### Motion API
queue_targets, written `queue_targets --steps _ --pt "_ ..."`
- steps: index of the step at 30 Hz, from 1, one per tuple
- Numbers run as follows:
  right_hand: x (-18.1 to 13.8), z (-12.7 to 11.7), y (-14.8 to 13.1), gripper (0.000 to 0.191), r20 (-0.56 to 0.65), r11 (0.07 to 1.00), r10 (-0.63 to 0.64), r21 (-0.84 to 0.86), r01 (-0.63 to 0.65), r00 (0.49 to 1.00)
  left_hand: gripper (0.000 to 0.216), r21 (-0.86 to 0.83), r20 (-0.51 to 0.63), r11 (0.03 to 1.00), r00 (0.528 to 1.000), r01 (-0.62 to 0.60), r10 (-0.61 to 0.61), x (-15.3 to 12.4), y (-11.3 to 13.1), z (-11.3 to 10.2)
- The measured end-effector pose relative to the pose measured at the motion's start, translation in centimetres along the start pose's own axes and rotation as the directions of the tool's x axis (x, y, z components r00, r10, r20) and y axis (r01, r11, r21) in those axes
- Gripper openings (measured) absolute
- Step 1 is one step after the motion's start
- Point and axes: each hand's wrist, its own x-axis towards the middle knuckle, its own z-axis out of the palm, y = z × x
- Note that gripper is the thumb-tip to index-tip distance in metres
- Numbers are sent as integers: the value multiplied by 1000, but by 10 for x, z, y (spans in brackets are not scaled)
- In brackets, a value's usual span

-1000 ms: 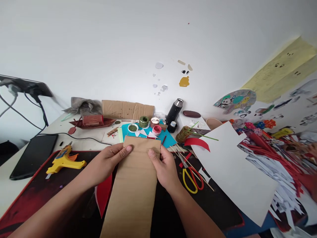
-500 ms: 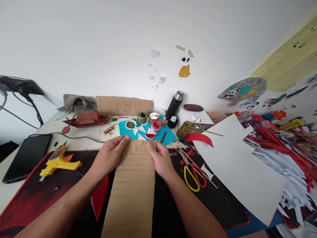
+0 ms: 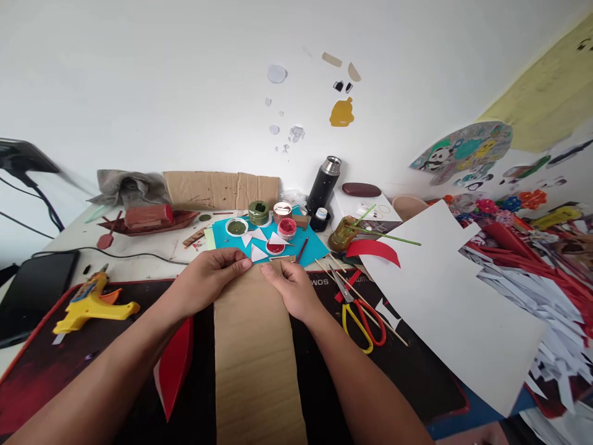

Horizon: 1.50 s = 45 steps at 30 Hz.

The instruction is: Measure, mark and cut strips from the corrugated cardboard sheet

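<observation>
Both left hand (image 3: 210,277), right hand (image 3: 295,289) clamped on far end of cardboard strip (image 3: 256,361).

I log a yellow glue gun (image 3: 95,304) at far left, lying on the dark mat (image 3: 407,377). Behind it, a red model boat (image 3: 148,217) sits in front of a crumpled grey cloth (image 3: 134,188) and an upright cardboard panel (image 3: 222,190). From my station I also note a green paint jar (image 3: 258,214) and a red paint jar (image 3: 287,229) on blue paper (image 3: 315,248); a black flask (image 3: 320,188); scissors (image 3: 348,296) with one yellow, one red handle; a large white sheet (image 3: 454,309) at right.
</observation>
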Motion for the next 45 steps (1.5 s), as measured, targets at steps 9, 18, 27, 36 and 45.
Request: queue_targets --steps 9,18,27,36,45 --pt "-7 -17 6 62 -109 997 -17 73 25 994 64 -417 18 892 983 171 -181 3 -3 13" --pt "-1 -18 17 56 -320 971 -65 198 134 945 73 -301 122 948 990 104 -70 2 -3 8" --pt "0 -21 19 52 -303 970 -124 162 180 945 59 7 282 997 956 76 -75 -8 7 4" --pt "0 -25 17 33 -76 962 -258 -112 249 963 45 471 337 880 936 -70 -105 -24 32 -5" --pt "-3 -23 18 39 19 964 -230 -132 231 973 39 652 350 728 936 -212 -41 -35 28 4"
